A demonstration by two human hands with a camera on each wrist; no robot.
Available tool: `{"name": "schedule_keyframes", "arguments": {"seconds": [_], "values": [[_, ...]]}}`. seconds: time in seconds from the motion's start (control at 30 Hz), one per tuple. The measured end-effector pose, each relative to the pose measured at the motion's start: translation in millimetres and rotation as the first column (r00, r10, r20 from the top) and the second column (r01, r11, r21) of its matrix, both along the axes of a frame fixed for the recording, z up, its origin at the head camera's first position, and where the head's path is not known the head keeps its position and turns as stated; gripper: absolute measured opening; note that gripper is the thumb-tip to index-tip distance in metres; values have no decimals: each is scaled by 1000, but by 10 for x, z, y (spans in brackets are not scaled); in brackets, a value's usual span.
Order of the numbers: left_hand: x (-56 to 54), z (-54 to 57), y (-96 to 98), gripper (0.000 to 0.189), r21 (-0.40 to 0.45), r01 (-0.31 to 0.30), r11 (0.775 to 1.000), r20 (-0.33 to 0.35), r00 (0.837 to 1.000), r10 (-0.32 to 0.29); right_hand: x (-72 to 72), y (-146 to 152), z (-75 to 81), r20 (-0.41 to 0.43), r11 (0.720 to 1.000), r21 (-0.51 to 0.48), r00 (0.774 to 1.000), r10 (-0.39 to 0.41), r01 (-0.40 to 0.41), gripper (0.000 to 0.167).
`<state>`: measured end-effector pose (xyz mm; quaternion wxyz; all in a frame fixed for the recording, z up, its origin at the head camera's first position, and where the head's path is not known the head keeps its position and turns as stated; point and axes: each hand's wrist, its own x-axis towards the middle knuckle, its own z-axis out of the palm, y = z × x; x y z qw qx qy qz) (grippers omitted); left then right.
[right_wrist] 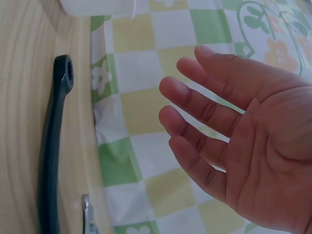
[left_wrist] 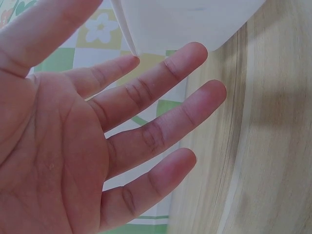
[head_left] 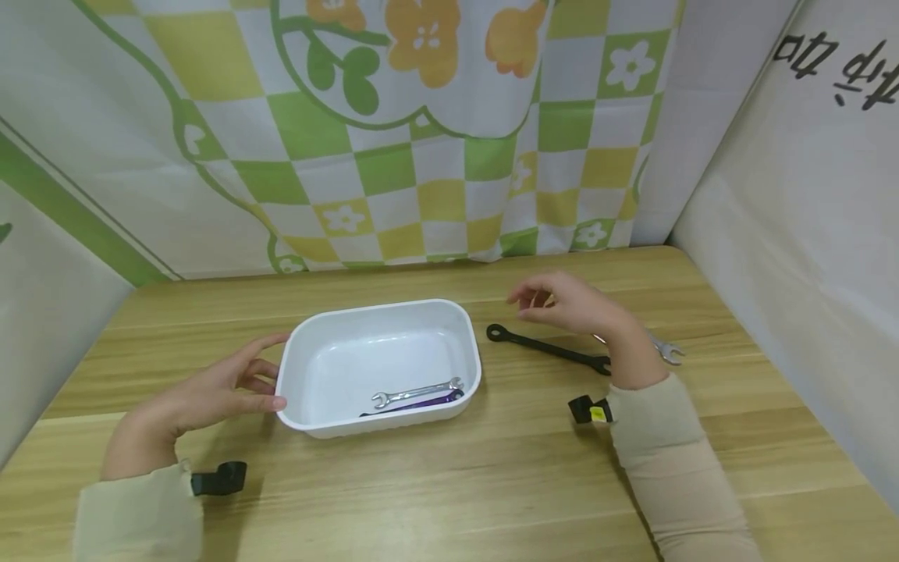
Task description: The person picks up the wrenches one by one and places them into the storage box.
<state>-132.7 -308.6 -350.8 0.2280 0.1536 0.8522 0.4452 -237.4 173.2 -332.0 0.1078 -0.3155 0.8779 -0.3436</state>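
Note:
A white plastic basin (head_left: 379,312) stands on the table with a silver open-end wrench (head_left: 416,393) and a purple wrench (head_left: 421,405) lying along its near wall. At the basin's left side is my left hand (head_left: 225,384), thumb and fingertips at the rim. The left wrist view shows those fingers (left_wrist: 168,124) spread and fairly straight. To the right, my right hand (head_left: 565,303) hovers with loosely bent fingers and nothing in them. Beneath it lies a black combination wrench (head_left: 541,345). Another silver wrench (head_left: 667,350) is partly hidden by the right forearm.
A wooden table (head_left: 421,492) carries everything. Behind its far edge hangs a green and yellow checked cloth (head_left: 442,203) with flowers. White sheets (head_left: 808,218) enclose the sides. Both wrists wear small black cameras (head_left: 223,478).

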Motion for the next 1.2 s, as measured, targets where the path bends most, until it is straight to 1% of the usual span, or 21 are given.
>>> {"name": "schedule_keyframes", "arguments": {"seconds": [0.23,0.37,0.47,0.67,0.87,0.97,1.1,1.2], "values": [[5,-6,-8,92,1,-1,1000,-2,1000,1,-100,106,-127,12,999,36,1000,8,-8,24],[3,-10,-12,92,3,-3,1000,-1,1000,3,-142,140,-201,11,996,84,1000,19,-20,25],[5,-10,-14,93,4,-8,1000,3,1000,8,-157,146,-250,34,993,119,999,20,-24,27],[13,-6,-14,93,5,-12,1000,9,1000,12,-173,176,-325,122,986,163,992,15,-35,30],[6,-7,-6,91,-3,1,1000,-17,1000,-1,-193,192,-378,202,979,202,979,-24,-18,36],[-3,-16,-1,92,1,3,1000,-21,1000,-3,-193,192,-407,243,982,189,970,-33,-13,37],[-8,-10,7,92,-8,0,1000,-21,1000,0,-198,176,-447,259,985,172,965,-32,-14,34],[-9,-1,7,92,-12,-2,1000,-22,1000,2,-208,152,-464,241,982,183,970,-1,-45,31]]}}
